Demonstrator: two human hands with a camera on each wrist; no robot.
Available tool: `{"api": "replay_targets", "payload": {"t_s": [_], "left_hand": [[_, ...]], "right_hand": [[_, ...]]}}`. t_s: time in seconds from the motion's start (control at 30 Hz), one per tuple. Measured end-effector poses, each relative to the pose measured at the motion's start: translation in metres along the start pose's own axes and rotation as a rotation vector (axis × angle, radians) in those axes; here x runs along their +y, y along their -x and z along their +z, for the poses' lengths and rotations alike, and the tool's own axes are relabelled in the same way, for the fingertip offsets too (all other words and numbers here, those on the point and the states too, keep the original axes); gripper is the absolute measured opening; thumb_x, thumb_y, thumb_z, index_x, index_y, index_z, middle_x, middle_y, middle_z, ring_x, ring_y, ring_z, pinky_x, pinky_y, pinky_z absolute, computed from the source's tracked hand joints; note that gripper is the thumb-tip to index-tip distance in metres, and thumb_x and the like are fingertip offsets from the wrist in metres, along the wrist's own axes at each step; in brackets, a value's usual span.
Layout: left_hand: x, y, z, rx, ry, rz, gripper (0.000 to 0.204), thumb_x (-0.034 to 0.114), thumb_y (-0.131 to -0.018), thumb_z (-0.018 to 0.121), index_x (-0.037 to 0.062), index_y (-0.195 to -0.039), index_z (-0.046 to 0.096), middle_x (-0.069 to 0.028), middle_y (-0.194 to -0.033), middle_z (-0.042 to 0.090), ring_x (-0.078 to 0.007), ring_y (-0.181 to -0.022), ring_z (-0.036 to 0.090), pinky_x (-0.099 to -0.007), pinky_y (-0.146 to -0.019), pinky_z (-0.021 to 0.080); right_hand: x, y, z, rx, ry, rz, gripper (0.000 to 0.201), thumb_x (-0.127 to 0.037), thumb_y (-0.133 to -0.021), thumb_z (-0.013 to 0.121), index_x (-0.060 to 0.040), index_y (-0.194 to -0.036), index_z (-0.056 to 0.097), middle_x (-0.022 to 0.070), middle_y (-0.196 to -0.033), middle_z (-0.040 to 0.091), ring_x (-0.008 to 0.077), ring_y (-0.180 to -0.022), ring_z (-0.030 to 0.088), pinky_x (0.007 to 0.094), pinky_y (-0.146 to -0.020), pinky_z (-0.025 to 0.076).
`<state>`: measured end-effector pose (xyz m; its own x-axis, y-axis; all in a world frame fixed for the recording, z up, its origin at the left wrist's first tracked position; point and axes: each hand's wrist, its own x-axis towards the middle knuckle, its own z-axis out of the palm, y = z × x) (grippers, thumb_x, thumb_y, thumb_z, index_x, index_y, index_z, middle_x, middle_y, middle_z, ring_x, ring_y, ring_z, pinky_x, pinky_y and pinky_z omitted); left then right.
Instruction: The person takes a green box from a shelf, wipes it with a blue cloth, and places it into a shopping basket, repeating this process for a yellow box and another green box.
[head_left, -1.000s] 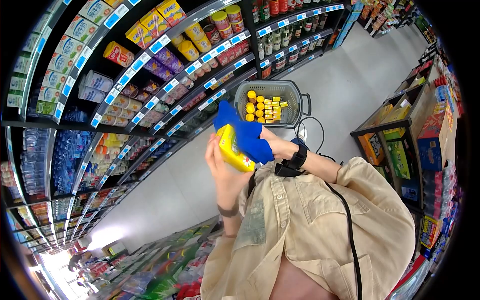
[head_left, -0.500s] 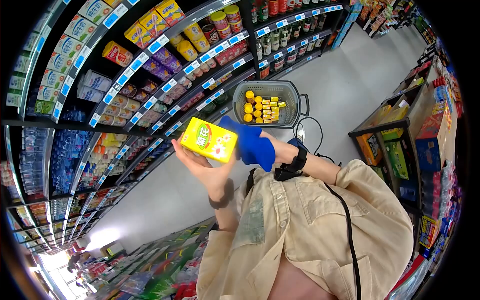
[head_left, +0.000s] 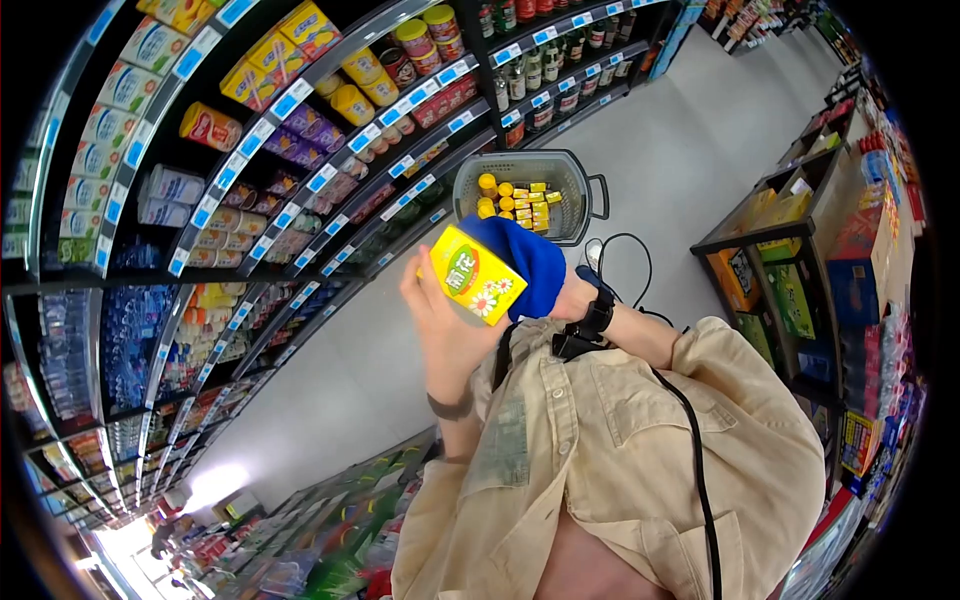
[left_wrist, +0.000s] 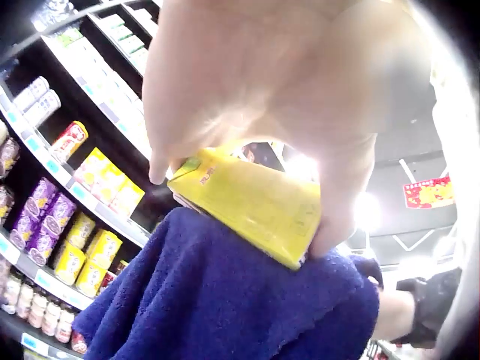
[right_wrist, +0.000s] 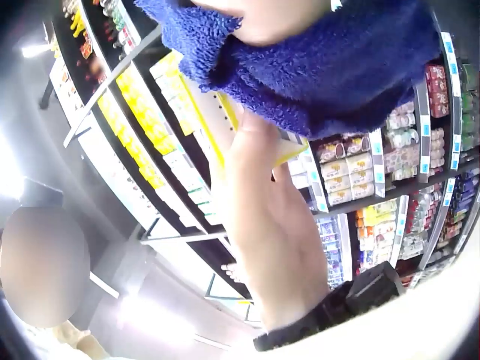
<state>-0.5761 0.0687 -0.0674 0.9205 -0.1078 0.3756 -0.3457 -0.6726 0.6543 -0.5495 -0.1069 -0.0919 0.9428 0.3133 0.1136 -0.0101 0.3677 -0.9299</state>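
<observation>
My left hand (head_left: pixel 448 335) grips a small yellow drink carton (head_left: pixel 472 275) with white daisies and a green label on its face. In the left wrist view, fingers and thumb hold the carton (left_wrist: pixel 247 201) by its two ends. A blue fluffy cloth (head_left: pixel 545 262) covers most of my right hand (head_left: pixel 575 298), hiding its fingers. The cloth lies against the far side of the carton, and in the left wrist view the cloth (left_wrist: pixel 225 292) hangs in folds below it.
On the floor, a grey shopping basket (head_left: pixel 572 190) holds several yellow cartons (head_left: pixel 535 208) and yellow-capped containers (head_left: pixel 487 184). Stocked shelves (head_left: pixel 330 175) curve along the left. A display rack (head_left: pixel 760 240) stands at the right. A black cable (head_left: pixel 690 420) runs down my shirt.
The carton was turned from edge-on to face-up and swung left, away from the cloth. Since then it has come back right, and the cloth overlaps its far edge again.
</observation>
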Motion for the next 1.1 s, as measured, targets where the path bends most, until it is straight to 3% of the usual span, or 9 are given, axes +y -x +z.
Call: {"api": "replay_targets", "payload": {"t_s": [0.2, 0.27, 0.3, 0.4, 0.47, 0.67, 0.87, 0.97, 1.1], "left_hand": [[0.025, -0.025, 0.021, -0.057, 0.039, 0.064, 0.126, 0.018, -0.052, 0.094, 0.0026, -0.156, 0.025, -0.0215, -0.146, 0.032, -0.0471, -0.139, 0.034, -0.0534, -0.112, 0.037], [0.019, -0.038, 0.029, 0.023, -0.041, 0.167, 0.131, 0.023, -0.052, 0.095, 0.0003, -0.157, 0.020, -0.0228, -0.144, 0.038, -0.0396, -0.133, 0.038, -0.0491, -0.110, 0.035], [0.022, -0.044, 0.030, 0.047, -0.060, 0.177, 0.132, 0.023, -0.051, 0.095, 0.0005, -0.157, 0.020, -0.0224, -0.143, 0.039, -0.0395, -0.133, 0.038, -0.0493, -0.111, 0.034], [0.030, -0.064, 0.036, 0.084, -0.117, 0.201, 0.131, 0.015, -0.051, 0.093, 0.0020, -0.158, 0.019, -0.0199, -0.144, 0.036, -0.0360, -0.133, 0.040, -0.0484, -0.109, 0.039], [0.029, -0.073, 0.050, 0.134, -0.098, 0.150, 0.130, 0.011, -0.051, 0.092, 0.0025, -0.158, 0.019, -0.0183, -0.145, 0.032, -0.0333, -0.132, 0.043, -0.0464, -0.106, 0.044], [0.051, -0.116, 0.092, 0.085, -0.251, 0.257, 0.114, 0.009, -0.055, 0.091, 0.0018, -0.151, 0.032, -0.0205, -0.145, 0.034, -0.0376, -0.133, 0.041, -0.0496, -0.108, 0.039], [0.081, -0.152, 0.152, -0.199, -0.040, 0.174, 0.125, 0.015, -0.057, 0.095, 0.0061, -0.157, 0.022, -0.0184, -0.150, 0.032, -0.0370, -0.139, 0.034, -0.0528, -0.111, 0.035], [0.088, -0.172, 0.168, -0.250, 0.312, -0.031, 0.135, 0.023, -0.057, 0.098, 0.0098, -0.161, 0.013, -0.0147, -0.159, 0.027, -0.0322, -0.146, 0.029, -0.0536, -0.112, 0.034], [0.089, -0.199, 0.201, -0.352, 0.678, -0.203, 0.113, 0.011, -0.072, 0.087, 0.0058, -0.160, 0.017, -0.0148, -0.160, 0.029, -0.0299, -0.144, 0.036, -0.0471, -0.115, 0.036]], "right_hand": [[0.018, 0.001, -0.044, -0.102, -0.705, 0.152, 0.047, -0.023, -0.105, 0.051, -0.0080, -0.149, 0.044, 0.0077, -0.148, 0.053, 0.0195, -0.132, 0.054, 0.0348, -0.111, 0.043], [0.029, -0.002, -0.060, -0.076, -0.875, 0.239, 0.052, -0.023, -0.103, 0.055, -0.0094, -0.151, 0.042, 0.0057, -0.149, 0.052, 0.0179, -0.130, 0.055, 0.0354, -0.111, 0.043], [0.021, -0.003, -0.060, -0.094, -0.608, 0.121, 0.051, -0.020, -0.105, 0.049, -0.0071, -0.153, 0.038, 0.0079, -0.147, 0.054, 0.0166, -0.124, 0.057, 0.0323, -0.104, 0.046], [-0.026, -0.004, -0.079, -0.113, -0.887, 0.464, 0.058, -0.015, -0.102, 0.050, -0.0085, -0.158, 0.033, 0.0000, -0.107, 0.064, 0.0040, -0.070, 0.049, 0.0201, -0.058, 0.039], [-0.027, -0.007, -0.095, -0.087, -0.707, 0.482, 0.061, -0.036, -0.101, 0.058, -0.0172, -0.155, 0.040, 0.0016, -0.104, 0.068, 0.0047, -0.068, 0.055, 0.0202, -0.054, 0.039], [-0.045, -0.030, -0.145, -0.136, -0.533, 0.359, 0.060, -0.030, -0.099, 0.064, -0.0135, -0.152, 0.043, -0.0005, -0.093, 0.063, 0.0025, -0.061, 0.051, 0.0187, -0.051, 0.037], [-0.029, -0.045, -0.204, 0.168, -0.903, 0.500, 0.057, -0.023, -0.104, 0.058, -0.0114, -0.156, 0.037, -0.0035, -0.123, 0.062, -0.0010, -0.090, 0.061, 0.0176, -0.064, 0.050], [-0.020, -0.041, -0.246, 0.078, -0.449, 0.208, 0.057, -0.024, -0.103, 0.060, -0.0104, -0.154, 0.038, -0.0020, -0.133, 0.058, 0.0066, -0.112, 0.060, 0.0239, -0.084, 0.055], [-0.065, -0.044, -0.276, 0.126, -0.332, 0.312, 0.041, -0.025, -0.101, 0.061, -0.0123, -0.139, 0.052, 0.0005, -0.124, 0.062, 0.0067, -0.106, 0.061, 0.0248, -0.079, 0.054]]}}
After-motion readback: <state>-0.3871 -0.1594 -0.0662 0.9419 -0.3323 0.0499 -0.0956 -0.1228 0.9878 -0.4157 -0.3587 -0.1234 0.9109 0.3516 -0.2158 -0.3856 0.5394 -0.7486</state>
